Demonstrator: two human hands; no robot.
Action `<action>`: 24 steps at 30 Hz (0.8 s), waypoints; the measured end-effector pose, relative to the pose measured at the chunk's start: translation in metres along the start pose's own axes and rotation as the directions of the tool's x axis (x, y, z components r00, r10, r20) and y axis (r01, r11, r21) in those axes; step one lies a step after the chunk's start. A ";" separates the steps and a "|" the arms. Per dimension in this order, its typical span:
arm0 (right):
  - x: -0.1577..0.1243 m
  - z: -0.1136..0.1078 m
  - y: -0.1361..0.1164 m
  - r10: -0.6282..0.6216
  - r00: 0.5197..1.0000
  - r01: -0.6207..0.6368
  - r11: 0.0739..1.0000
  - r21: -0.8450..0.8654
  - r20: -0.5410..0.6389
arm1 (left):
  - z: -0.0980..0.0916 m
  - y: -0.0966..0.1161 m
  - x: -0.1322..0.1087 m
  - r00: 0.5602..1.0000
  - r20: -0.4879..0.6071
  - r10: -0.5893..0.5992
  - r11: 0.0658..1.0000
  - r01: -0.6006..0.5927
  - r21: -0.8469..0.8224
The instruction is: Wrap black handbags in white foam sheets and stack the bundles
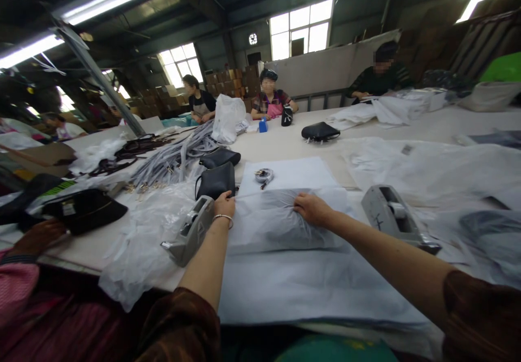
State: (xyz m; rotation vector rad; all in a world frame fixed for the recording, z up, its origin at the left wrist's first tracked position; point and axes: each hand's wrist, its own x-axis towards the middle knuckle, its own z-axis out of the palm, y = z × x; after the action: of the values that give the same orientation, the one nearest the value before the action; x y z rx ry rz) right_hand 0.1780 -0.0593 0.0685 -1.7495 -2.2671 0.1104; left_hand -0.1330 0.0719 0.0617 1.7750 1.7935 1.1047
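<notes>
A whitish translucent bag [260,232] lies flat before me on larger white sheets, with a dark shape showing through it. My right hand [312,209] is closed on its upper layer, pulling creases toward the fingers. At the bag's upper left corner, my left hand [224,205] is closed, its fingertips pinching the edge. Just beyond that hand is a black handbag [217,180], close to the knuckles. A coiled clear-wrapped strap [264,176] with gold-coloured clasps rests on a white sheet [297,172] beyond the bag.
Grey tape dispensers flank me, one at left [189,232] and one at right [393,215]. Wrapped straps [183,153] pile up at the left. A co-worker's hand [38,237] is by a black bag [85,210]. Other people sit across the table. Plastic sheeting [423,172] covers the right.
</notes>
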 end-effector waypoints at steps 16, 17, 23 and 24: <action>0.001 -0.009 -0.003 0.037 0.999 -0.038 0.998 0.041 0.031 | 0.043 0.081 -0.138 0.375 0.538 0.755 0.474 -0.879 -0.053; 0.001 -0.013 -0.001 0.030 0.999 -0.033 0.997 0.075 0.033 | 0.049 0.075 -0.139 0.397 0.532 0.748 0.477 -0.879 -0.014; -0.018 -0.050 0.026 0.109 0.993 -0.115 0.974 0.197 0.039 | 0.058 0.056 -0.133 0.453 0.556 0.697 0.506 -0.860 0.067; -0.026 -0.056 0.032 0.143 0.987 -0.154 0.972 0.176 0.075 | 0.058 0.056 -0.134 0.453 0.558 0.695 0.507 -0.860 0.066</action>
State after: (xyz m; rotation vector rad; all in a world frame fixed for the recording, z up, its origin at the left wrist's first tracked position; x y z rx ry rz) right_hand 0.2289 -0.0813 0.1101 -1.8384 -2.0894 0.3939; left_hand -0.0363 -0.0473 0.0342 2.9536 0.8095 0.4881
